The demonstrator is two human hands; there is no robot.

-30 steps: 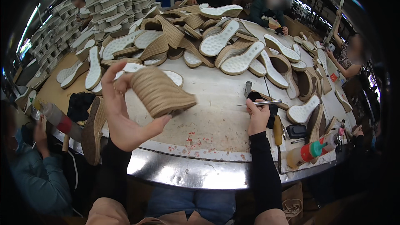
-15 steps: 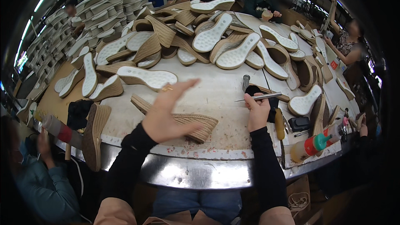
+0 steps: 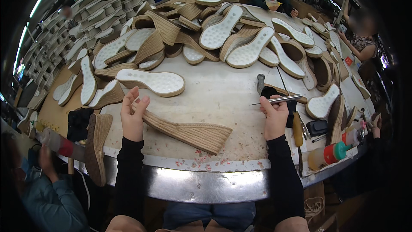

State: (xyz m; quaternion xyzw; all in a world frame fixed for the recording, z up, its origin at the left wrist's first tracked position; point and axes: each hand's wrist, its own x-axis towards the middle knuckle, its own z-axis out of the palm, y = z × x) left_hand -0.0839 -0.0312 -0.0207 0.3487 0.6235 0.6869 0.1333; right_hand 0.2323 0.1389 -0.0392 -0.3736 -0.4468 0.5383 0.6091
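Note:
A woven-rope wedge sole lies on its side on the table in front of me. My left hand is at its thin toe end, thumb and bent fingers around the tip, which the hand partly hides. In my right hand is a slim silver pen-like tool, gripped between thumb and fingers, its thin point toward the left. Just beyond that hand lie a hammer and a black cloth or pouch. A white-topped wedge sole rests beyond my left hand.
A heap of wedge soles covers the far side; white soles stand stacked behind it. To the right are a yellow-handled tool, a black case and a green-capped bottle. A brown wedge overhangs the left edge. Other people sit around.
My left hand has drawn back from above the wedge sole to its toe end, uncovering the middle. The right hand keeps its hold on the silver tool. The view has shifted slightly.

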